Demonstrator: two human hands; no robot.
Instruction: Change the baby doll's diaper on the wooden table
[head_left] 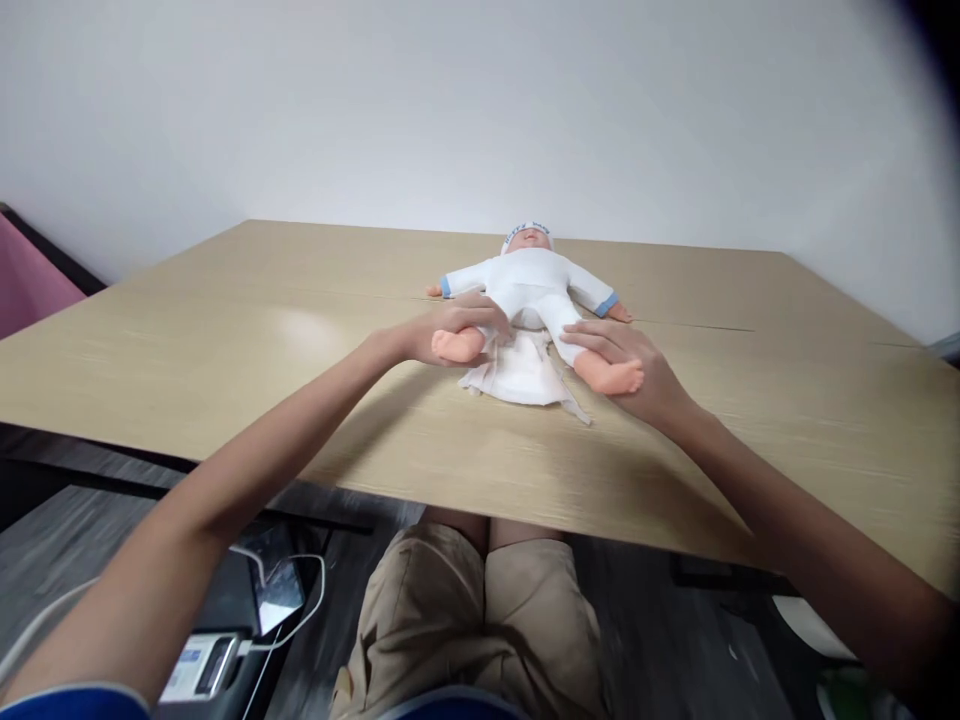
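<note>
Doll [531, 283] lies face-up mid-counter [225, 330], long axis running away from the person, head at the far end, feet near; left hand [450, 330] wrapped around one lower leg, right hand [630, 365] cupping the other; white cloth [517, 375] spread under its legs; headband lettering too small to read.

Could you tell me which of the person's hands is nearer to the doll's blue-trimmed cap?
Left. The left hand grips the leg nearer the doll; the right hand holds the other foot, farther from the cap.
</note>
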